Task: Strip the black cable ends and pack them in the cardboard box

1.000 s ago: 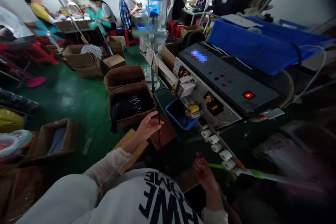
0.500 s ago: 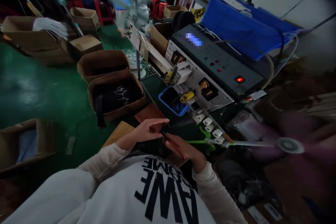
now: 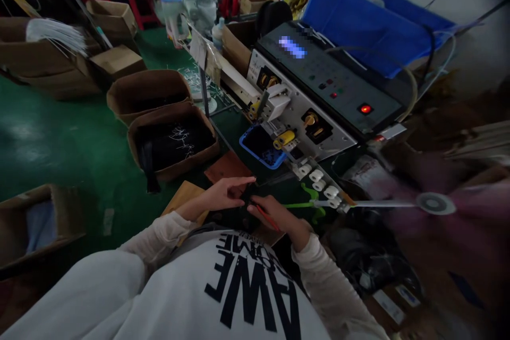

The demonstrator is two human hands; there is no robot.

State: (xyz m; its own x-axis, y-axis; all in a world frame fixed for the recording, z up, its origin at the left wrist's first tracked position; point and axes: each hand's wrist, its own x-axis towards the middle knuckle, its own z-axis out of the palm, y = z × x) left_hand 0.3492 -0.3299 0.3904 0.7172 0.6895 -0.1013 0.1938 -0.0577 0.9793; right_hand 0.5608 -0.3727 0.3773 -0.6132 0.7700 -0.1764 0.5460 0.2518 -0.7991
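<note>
- At six o'clock, closest to us, our white printed sweatshirt (image 3: pixel 247 297) fills the bottom of the view, both sleeves reaching toward twelve.
- Just above it, our right hand (image 3: pixel 279 216) is clenched on a thin red strand (image 3: pixel 266 219). The strand slants across the fingers from ten to four o'clock, its upper tip at the fingertips.
- At nine o'clock of that hand, nearly touching it, our left hand (image 3: pixel 225 196) has its fingers stretched toward three o'clock. We cannot tell whether the thumb nips anything in the dark patch beneath.
- To handle the strand well, we judge it wise to pinch it close to its tip so it does not bend. We would also steady it against the left forefinger, with both wrists low.
- At three o'clock of the hands, a green strip (image 3: pixel 298 205) runs to a row of white rollers (image 3: pixel 321 180). We would hold our sleeves away from these.
- Beyond, at twelve, a blue tray (image 3: pixel 249 150) sits below the front of the grey machine (image 3: pixel 342 77), beside a yellow part (image 3: pixel 283 139). A red switch (image 3: pixel 365 109) glows on the panel.
- At ten o'clock, two brown boxes (image 3: pixel 171 141) stand on the green floor (image 3: pixel 59 133).
- At three o'clock, a fan hub (image 3: pixel 436 203) shows amid a pink blur.
- Farthest, at one o'clock, a blue cloth (image 3: pixel 370 21) lies behind the machine.
</note>
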